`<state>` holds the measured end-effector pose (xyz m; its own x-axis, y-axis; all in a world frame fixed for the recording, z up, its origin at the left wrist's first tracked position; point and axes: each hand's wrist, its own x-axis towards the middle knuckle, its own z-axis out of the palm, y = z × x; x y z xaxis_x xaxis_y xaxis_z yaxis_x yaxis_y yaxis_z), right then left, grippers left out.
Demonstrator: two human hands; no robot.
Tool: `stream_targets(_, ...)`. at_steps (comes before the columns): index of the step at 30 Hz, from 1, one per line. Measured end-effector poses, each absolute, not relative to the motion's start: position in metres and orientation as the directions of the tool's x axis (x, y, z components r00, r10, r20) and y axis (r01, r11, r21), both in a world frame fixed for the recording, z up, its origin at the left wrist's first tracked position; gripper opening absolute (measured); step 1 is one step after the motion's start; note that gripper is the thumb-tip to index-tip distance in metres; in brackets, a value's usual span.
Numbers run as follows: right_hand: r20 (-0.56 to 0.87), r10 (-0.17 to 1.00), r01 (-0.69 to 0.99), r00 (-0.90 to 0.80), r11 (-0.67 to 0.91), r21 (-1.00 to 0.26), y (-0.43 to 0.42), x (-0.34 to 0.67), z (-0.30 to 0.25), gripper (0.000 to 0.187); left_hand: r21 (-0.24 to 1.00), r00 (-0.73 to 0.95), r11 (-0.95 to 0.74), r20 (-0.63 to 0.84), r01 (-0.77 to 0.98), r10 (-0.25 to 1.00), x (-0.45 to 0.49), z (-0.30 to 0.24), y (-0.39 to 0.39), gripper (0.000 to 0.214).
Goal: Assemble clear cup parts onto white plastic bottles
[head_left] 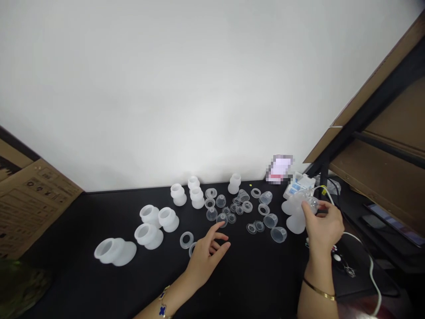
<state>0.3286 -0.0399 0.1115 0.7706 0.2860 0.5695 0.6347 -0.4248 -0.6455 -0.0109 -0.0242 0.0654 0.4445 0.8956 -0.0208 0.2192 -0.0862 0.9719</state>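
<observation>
My left hand (pixel 207 254) hovers over the black table with its fingers apart and nothing between them. It partly covers a translucent ring (pixel 191 250); another ring (pixel 186 239) lies just left of it. Near the fingertips sits a clear dome-shaped piece (pixel 222 219). On the right, my right hand (pixel 323 226) pinches a clear dome-shaped cap (pixel 312 204) between thumb and fingers. Beneath and beside that hand, frosted white bottles (pixel 295 223) lie bunched together. Several clear cups (pixel 278 235) and rings (pixel 264 209) are spread between my hands.
Several white wide-necked bottles (pixel 149 235) stand to the left, and another bottle (pixel 234 184) is near the wall. A blurred phone (pixel 280 168) leans at the back. A cardboard box (pixel 43 204) borders the left; a white cable (pixel 371 270) and dark devices lie right.
</observation>
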Motion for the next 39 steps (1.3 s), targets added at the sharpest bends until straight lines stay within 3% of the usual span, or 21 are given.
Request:
stream_targets(10, 0.412, 0.358, 0.546, 0.838, -0.537, -0.643, -0.041, 0.324, 0.114, 0.038, 0.969, 0.462, -0.093, -0.023, 0.227, 0.886, -0.011, 0.061, -0.024, 0.049)
stream_targets(16, 0.351, 0.341, 0.489, 0.872, -0.592, -0.640, -0.042, 0.321, 0.117, 0.040, 0.967, 0.464, -0.096, -0.025, 0.235, 0.885, -0.010, 0.063, -0.025, 0.048)
stream_targets(32, 0.498, 0.300, 0.577, 0.813, -0.525, -0.626, -0.040, 0.312, 0.115, 0.046, 0.929, 0.494, -0.178, -0.006, 0.325, 0.869, -0.008, 0.066, -0.025, 0.026)
stream_targets(39, 0.709, 0.161, 0.703, 0.687, -0.391, -0.593, -0.039, 0.303, 0.116, 0.042, 0.913, 0.495, -0.212, 0.013, 0.348, 0.869, -0.009, 0.067, -0.026, 0.024)
